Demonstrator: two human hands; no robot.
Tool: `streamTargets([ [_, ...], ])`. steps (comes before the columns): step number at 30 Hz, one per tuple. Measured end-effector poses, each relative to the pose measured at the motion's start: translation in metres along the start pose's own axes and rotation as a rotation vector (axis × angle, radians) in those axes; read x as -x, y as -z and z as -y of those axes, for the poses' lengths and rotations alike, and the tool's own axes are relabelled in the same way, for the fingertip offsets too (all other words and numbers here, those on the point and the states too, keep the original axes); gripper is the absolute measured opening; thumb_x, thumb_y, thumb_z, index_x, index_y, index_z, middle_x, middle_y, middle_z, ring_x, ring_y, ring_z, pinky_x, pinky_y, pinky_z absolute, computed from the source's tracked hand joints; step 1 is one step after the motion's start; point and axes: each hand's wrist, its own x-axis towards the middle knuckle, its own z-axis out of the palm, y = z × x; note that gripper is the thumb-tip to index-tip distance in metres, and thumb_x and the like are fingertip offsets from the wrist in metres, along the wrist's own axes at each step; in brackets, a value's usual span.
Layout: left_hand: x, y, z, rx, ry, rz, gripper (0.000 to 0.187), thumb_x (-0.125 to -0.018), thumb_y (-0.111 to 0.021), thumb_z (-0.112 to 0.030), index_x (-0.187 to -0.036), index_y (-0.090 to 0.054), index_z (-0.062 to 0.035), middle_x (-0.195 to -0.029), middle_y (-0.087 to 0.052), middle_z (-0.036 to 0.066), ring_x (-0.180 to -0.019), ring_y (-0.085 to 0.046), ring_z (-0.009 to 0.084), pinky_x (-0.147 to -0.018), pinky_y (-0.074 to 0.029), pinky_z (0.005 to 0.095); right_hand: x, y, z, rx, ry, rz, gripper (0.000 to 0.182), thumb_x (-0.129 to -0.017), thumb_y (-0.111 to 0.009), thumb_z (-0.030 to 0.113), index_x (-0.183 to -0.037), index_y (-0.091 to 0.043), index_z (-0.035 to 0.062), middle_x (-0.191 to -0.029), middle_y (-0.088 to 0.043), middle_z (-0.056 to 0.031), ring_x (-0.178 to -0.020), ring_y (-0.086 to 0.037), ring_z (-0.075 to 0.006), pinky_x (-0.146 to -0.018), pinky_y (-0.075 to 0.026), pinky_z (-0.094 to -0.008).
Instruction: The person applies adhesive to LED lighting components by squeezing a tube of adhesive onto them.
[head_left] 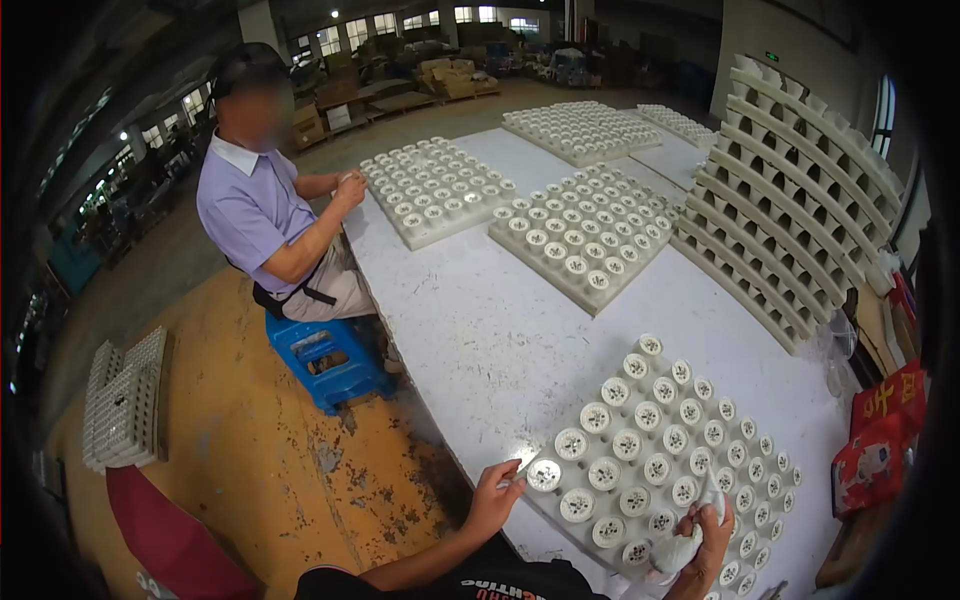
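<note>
My right hand [709,540] is wrapped around a white squeeze bottle [676,553] with a pointed nozzle, held over the near right part of a tray of lamp pieces. The pieces are round white cups [627,445] with small dark parts on their faces, standing in rows in the pale tray [556,520]. At the tray's left corner is my left hand [494,497], its fingers curled and pinched beside the corner cup [543,475]. A small pale bit shows at the fingertips; I cannot make out what it is.
Further along the white table [450,320] lie several more filled trays [590,225]. A tall stack of trays [790,200] stands at the right, by a red bag [880,430]. Across the table's left edge, a co-worker [255,200] sits on a blue stool [325,360].
</note>
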Motion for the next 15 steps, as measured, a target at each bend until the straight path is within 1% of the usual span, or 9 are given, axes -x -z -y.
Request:
streamTargets([
  [2,0.001,0.000,0.002,-0.014,-0.030,0.002,0.043,-0.093,-0.063,-0.017,-0.130,-0.051,0.0009,-0.128,-0.048,0.016,-0.119,-0.052,0.0220,-0.096,-0.047,0.0333,0.007,0.012,-0.001,-0.001,0.018,-0.046,0.047,-0.082,-0.072,0.020,-0.119,-0.049,0.0015,-0.075,-0.057,-0.0081,-0.045,-0.051,-0.0148,-0.042,-0.044,-0.0282],
  [4,0.001,0.001,0.007,0.056,0.049,-0.002,0.044,-0.093,-0.063,-0.017,-0.132,-0.050,0.0005,-0.129,-0.048,0.016,-0.122,-0.051,0.0226,-0.096,-0.047,0.0338,0.014,0.014,0.000,-0.015,0.031,-0.047,0.048,-0.082,-0.071,0.019,-0.121,-0.049,0.0016,-0.075,-0.057,-0.0082,-0.045,-0.050,-0.0150,-0.043,-0.043,-0.0282],
  [5,0.001,0.000,0.009,0.094,0.091,-0.004,0.045,-0.093,-0.063,-0.017,-0.132,-0.050,0.0002,-0.130,-0.047,0.016,-0.123,-0.050,0.0229,-0.096,-0.047,0.0340,0.021,0.005,-0.004,-0.016,0.027,-0.169,0.050,-0.080,-0.072,0.018,-0.121,-0.049,0.0017,-0.074,-0.056,-0.0081,-0.045,-0.049,-0.0149,-0.044,-0.043,-0.0282],
  [8,0.003,0.000,0.017,0.203,0.118,0.002,0.047,-0.092,-0.064,-0.017,-0.133,-0.049,0.0005,-0.130,-0.047,0.017,-0.125,-0.048,0.0239,-0.097,-0.047,0.0340,0.036,-0.001,0.006,0.226,-0.093,-0.045,0.059,-0.081,-0.066,0.009,-0.134,-0.045,-0.0059,-0.085,-0.065,-0.0124,-0.071,-0.059,-0.0190,-0.064,-0.048,-0.0309],
  [9,0.004,0.001,0.017,0.191,0.121,0.014,0.047,-0.092,-0.064,-0.017,-0.133,-0.049,0.0007,-0.130,-0.047,0.017,-0.126,-0.048,0.0239,-0.096,-0.047,0.0340,0.042,-0.015,0.008,0.175,-0.068,-0.083,0.069,-0.080,-0.066,0.007,-0.140,-0.034,-0.0064,-0.073,-0.062,-0.0098,-0.059,-0.055,-0.0173,-0.056,-0.044,-0.0290],
  [11,0.004,0.000,0.011,0.169,0.122,0.041,0.047,-0.092,-0.064,-0.016,-0.133,-0.048,0.0011,-0.131,-0.047,0.017,-0.127,-0.047,0.0237,-0.095,-0.048,0.0338,0.046,-0.019,0.003,0.176,-0.100,-0.066,0.069,-0.081,-0.066,0.008,-0.140,-0.034,-0.0066,-0.073,-0.062,-0.0100,-0.060,-0.056,-0.0179,-0.057,-0.045,-0.0294],
  [12,0.003,-0.001,0.005,0.225,0.146,0.037,0.047,-0.092,-0.063,-0.016,-0.133,-0.048,0.0011,-0.132,-0.046,0.017,-0.128,-0.047,0.0236,-0.095,-0.048,0.0339,0.046,-0.019,0.001,0.179,-0.113,-0.056,0.069,-0.081,-0.067,0.009,-0.140,-0.034,-0.0067,-0.074,-0.062,-0.0101,-0.061,-0.056,-0.0182,-0.057,-0.045,-0.0295],
  [13,0.001,-0.003,-0.001,0.284,0.171,0.032,0.047,-0.092,-0.063,-0.016,-0.133,-0.048,0.0011,-0.133,-0.046,0.017,-0.128,-0.046,0.0235,-0.095,-0.049,0.0339,0.045,-0.017,-0.006,0.132,-0.146,-0.022,0.079,-0.079,-0.069,0.013,-0.144,-0.028,-0.0041,-0.074,-0.061,-0.0104,-0.060,-0.056,-0.0192,-0.058,-0.045,-0.0312],
  [15,0.000,-0.006,-0.004,0.345,0.194,0.030,0.046,-0.093,-0.062,-0.016,-0.134,-0.047,0.0009,-0.134,-0.046,0.017,-0.129,-0.046,0.0234,-0.094,-0.050,0.0341,0.038,-0.018,-0.019,0.028,-0.128,-0.013,0.061,-0.078,-0.072,0.016,-0.129,-0.043,-0.0003,-0.073,-0.058,-0.0087,-0.050,-0.052,-0.0163,-0.049,-0.044,-0.0291],
])
